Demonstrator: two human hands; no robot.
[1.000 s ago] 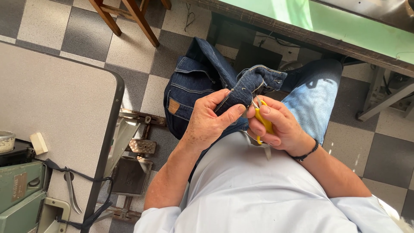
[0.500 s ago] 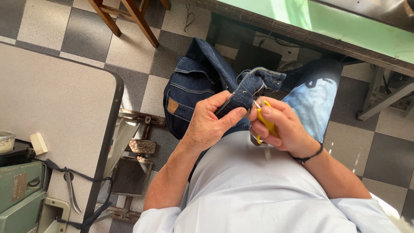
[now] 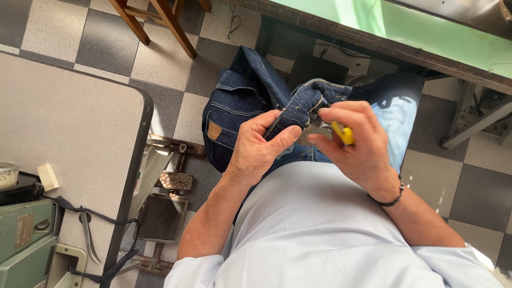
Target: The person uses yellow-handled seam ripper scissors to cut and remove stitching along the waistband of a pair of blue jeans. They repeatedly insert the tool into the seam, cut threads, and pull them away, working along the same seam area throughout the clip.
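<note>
Compared with a moment before, I see my right hand point(image 3: 354, 146), closed on the small yellow tool point(image 3: 342, 133), has drawn slightly away toward 3 o'clock from the dark denim jeans point(image 3: 250, 101), whose seam my left hand point(image 3: 261, 149) pinches over my lap.

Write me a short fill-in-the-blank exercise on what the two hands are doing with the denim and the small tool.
1. The left hand pinches a fold of the dark blue denim garment between fingers and ____.
2. The right hand holds a small tool whose colour is ____.
3. A dark cord bracelet circles the ____ wrist.
4. On the grey table beside the green sewing machine lie metal ____.

Missing words: thumb; yellow; right; tweezers
</note>
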